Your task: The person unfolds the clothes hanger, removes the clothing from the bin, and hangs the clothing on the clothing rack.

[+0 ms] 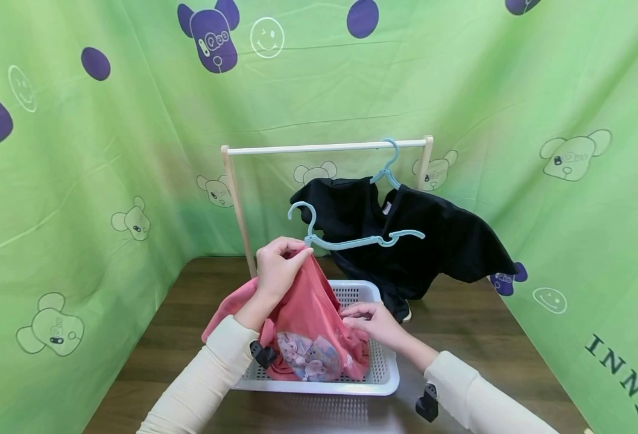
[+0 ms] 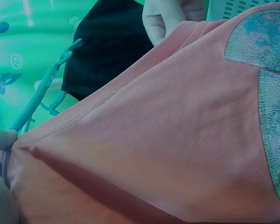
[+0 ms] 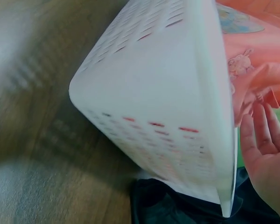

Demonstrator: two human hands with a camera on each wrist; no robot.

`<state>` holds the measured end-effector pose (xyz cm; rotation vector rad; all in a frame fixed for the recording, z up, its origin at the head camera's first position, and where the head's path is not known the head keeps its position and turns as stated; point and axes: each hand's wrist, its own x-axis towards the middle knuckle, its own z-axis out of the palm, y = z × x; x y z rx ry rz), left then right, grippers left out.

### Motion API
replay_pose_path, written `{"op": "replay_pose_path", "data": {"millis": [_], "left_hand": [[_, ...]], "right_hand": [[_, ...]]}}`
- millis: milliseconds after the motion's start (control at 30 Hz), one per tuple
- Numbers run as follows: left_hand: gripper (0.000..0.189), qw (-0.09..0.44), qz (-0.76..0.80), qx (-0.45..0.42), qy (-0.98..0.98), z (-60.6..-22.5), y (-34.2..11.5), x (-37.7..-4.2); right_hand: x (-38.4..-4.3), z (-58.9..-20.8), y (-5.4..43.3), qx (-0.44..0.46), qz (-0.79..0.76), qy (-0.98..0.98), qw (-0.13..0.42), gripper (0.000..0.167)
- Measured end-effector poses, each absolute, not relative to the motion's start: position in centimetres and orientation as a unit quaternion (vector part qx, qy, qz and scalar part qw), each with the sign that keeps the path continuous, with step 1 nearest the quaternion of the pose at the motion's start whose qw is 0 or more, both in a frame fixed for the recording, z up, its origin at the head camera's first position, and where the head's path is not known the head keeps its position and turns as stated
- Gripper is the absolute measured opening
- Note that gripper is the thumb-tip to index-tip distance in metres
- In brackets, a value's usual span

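My left hand [image 1: 280,269] pinches the top of a pink shirt [image 1: 310,295] together with a light blue hanger [image 1: 351,243] close to the base of its hook. One arm of that hanger sticks out to the right, bare; its other side is hidden by the hand and cloth. Lower down, my right hand [image 1: 370,322] holds the edge of the shirt between thumb and fingers. In the right wrist view its fingertips [image 3: 263,112] meet the bunched fabric. The shirt, with a printed picture on it, hangs down into a white basket [image 1: 389,367].
Behind stands a rack with a white rail [image 1: 319,147] and wooden posts. A black garment [image 1: 433,235] hangs from it on another light blue hanger [image 1: 388,163], trailing to the wooden table [image 1: 460,355]. Green printed cloth [image 1: 134,150] surrounds the table.
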<state>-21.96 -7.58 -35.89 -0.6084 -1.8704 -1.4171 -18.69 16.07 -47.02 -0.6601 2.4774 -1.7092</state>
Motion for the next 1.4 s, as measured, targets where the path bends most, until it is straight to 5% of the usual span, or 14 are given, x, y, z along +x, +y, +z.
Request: {"op": "replay_pose_path", "data": {"millis": [400, 1400], "left_hand": [[0.010, 0.348, -0.556, -0.217, -0.722, -35.9, -7.7, -22.2], [0.008, 0.329, -0.582, -0.226, -0.709, -36.4, -9.0, -22.3]], "right_hand": [[-18.6, -47.7, 16.7, -0.251, -0.523, 0.812, 0.063, 0.012], [-19.4, -46.8, 20.6, -0.187, -0.458, 0.862, -0.108, 0.007]]}}
